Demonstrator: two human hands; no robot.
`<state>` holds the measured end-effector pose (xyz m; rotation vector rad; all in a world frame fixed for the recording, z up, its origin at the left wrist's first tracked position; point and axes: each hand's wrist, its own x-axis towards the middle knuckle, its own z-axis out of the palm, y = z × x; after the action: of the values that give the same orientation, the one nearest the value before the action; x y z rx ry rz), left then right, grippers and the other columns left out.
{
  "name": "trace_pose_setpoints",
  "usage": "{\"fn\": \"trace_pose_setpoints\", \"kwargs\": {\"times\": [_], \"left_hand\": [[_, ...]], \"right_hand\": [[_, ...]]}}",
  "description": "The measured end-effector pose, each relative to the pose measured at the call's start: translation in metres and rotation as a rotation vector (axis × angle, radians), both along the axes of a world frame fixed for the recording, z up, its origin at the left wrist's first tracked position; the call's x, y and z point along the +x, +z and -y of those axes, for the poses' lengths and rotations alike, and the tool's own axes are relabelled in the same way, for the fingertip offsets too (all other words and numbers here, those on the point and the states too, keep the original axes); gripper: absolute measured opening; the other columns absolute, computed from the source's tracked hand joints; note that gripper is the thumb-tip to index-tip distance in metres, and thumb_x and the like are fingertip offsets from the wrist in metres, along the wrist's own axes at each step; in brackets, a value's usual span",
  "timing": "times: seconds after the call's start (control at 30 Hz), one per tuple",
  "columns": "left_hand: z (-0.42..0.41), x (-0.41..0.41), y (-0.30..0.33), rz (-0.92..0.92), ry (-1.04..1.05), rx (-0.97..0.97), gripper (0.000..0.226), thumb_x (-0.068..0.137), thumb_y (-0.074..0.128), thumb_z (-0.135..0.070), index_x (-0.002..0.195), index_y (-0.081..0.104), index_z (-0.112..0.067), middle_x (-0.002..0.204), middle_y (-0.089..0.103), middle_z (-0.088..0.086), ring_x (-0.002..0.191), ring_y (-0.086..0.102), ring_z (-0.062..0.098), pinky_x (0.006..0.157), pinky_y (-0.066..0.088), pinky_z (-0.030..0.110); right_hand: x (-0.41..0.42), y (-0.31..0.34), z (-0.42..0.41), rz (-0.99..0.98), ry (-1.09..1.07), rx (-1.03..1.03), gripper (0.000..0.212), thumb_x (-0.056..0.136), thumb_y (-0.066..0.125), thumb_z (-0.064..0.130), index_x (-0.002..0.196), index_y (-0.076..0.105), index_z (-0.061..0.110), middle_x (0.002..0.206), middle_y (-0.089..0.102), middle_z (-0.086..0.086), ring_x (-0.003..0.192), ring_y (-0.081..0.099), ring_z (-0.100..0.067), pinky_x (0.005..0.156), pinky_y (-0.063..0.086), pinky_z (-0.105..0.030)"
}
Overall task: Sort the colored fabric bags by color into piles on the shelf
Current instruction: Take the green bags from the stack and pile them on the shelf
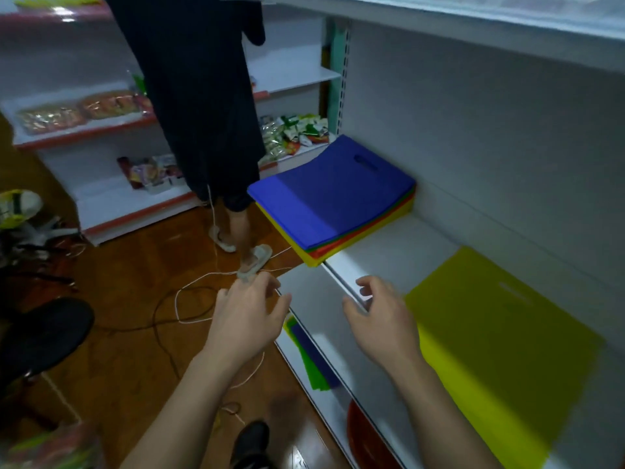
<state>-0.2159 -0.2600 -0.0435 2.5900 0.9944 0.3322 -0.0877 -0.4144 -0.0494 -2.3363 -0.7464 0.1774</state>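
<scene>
Hovering side by side at the front lip of the white shelf (399,252), both hands hold nothing. The left hand (248,314) hangs off the shelf edge, over the wooden floor (128,265), its fingers (267,286) loosely spread and slightly bent. The right hand (380,319) floats above the shelf's front rail, fingers relaxed and gently curled, thumb apart from them.

Beyond the fingertips of both hands lies a mixed stack of fabric bags (334,201), a blue bag on top with green, red and yellow edges showing beneath; its near corner juts past the shelf front. Just to the right of the right hand's fingers a yellow bag (500,340) lies flat on the same shelf, well apart from the stack. Below the hands, on a lower shelf, green and blue bags (309,360) show between the two wrists, and something red (367,438) shows nearer the viewer.

Past the left fingers another person (203,96) stands at a shelf of packaged goods (291,133), with cables (189,309) trailing across the floor.
</scene>
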Motion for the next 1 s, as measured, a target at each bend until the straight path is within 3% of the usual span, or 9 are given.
{"fn": "trace_pose_setpoints", "kwargs": {"times": [0.13,0.23,0.33,0.43,0.5,0.63,0.77,1.0], "left_hand": [[-0.065,0.049,0.005,0.064,-0.094,0.089,0.025,0.093,0.046,-0.051,0.103,0.055,-0.03,0.094,0.058,-0.01,0.094,0.055,0.015,0.088,0.044,0.041],[-0.117,0.089,0.016,0.057,-0.168,0.144,0.026,0.092,0.048,-0.049,0.103,0.056,-0.027,0.089,0.058,-0.007,0.092,0.055,0.019,0.084,0.043,0.042],[-0.165,0.125,0.027,-0.019,-0.23,0.184,0.03,0.093,0.048,-0.049,0.11,0.056,-0.025,0.097,0.06,-0.005,0.099,0.055,0.02,0.087,0.041,0.041],[-0.203,0.155,0.033,-0.1,-0.3,0.245,0.033,0.094,0.046,-0.05,0.114,0.053,-0.024,0.106,0.059,-0.002,0.102,0.053,0.018,0.091,0.041,0.039],[-0.222,0.175,0.036,-0.163,-0.351,0.273,0.038,0.095,0.046,-0.051,0.119,0.051,-0.023,0.111,0.057,-0.001,0.105,0.053,0.018,0.093,0.041,0.038],[-0.247,0.207,0.035,-0.257,-0.435,0.334,0.042,0.096,0.041,-0.052,0.12,0.05,-0.019,0.11,0.058,0.002,0.103,0.054,0.02,0.09,0.041,0.037],[-0.254,0.233,0.028,-0.353,-0.519,0.336,0.049,0.093,0.039,-0.06,0.112,0.053,-0.017,0.102,0.06,0.003,0.094,0.058,0.022,0.082,0.044,0.037],[-0.249,0.266,0.024,-0.558,-0.498,0.095,0.056,0.087,0.042,-0.071,0.094,0.053,-0.016,0.089,0.06,0.004,0.083,0.061,0.021,0.07,0.05,0.032]], "right_hand": [[0.036,0.0,-0.042,-0.055,-0.143,-0.027,0.031,0.09,0.055,0.044,0.113,0.056,0.023,0.107,0.062,0.004,0.099,0.06,-0.02,0.079,0.042,-0.03],[0.063,0.004,-0.078,-0.056,-0.311,-0.161,0.043,0.091,0.046,0.055,0.112,0.059,0.02,0.113,0.066,-0.002,0.106,0.059,-0.025,0.08,0.043,-0.03],[0.09,0.01,-0.111,-0.126,-0.415,-0.391,0.066,0.09,0.03,0.071,0.106,0.062,0.016,0.112,0.066,-0.009,0.104,0.061,-0.028,0.079,0.044,-0.032],[0.114,0.015,-0.136,-0.235,-0.496,-0.438,0.079,0.084,0.02,0.08,0.092,0.065,0.015,0.096,0.065,-0.006,0.095,0.062,-0.026,0.075,0.043,-0.033],[0.122,0.012,-0.147,-0.261,-0.519,-0.439,0.074,0.082,0.024,0.082,0.078,0.059,0.017,0.081,0.058,-0.002,0.086,0.06,-0.024,0.07,0.042,-0.03],[0.125,-0.004,-0.148,-0.306,-0.596,-0.378,0.062,0.084,0.035,0.077,0.086,0.062,0.021,0.089,0.066,-0.001,0.084,0.064,-0.024,0.074,0.052,-0.033],[0.117,-0.011,-0.13,-0.312,-0.709,-0.242,0.041,0.088,0.044,0.066,0.083,0.059,0.028,0.084,0.064,0.005,0.074,0.061,-0.019,0.064,0.049,-0.031],[0.103,-0.014,-0.137,-0.199,-0.794,-0.187,0.035,0.091,0.048,0.058,0.087,0.06,0.025,0.078,0.061,0.01,0.068,0.057,-0.013,0.049,0.036,-0.024]]}}
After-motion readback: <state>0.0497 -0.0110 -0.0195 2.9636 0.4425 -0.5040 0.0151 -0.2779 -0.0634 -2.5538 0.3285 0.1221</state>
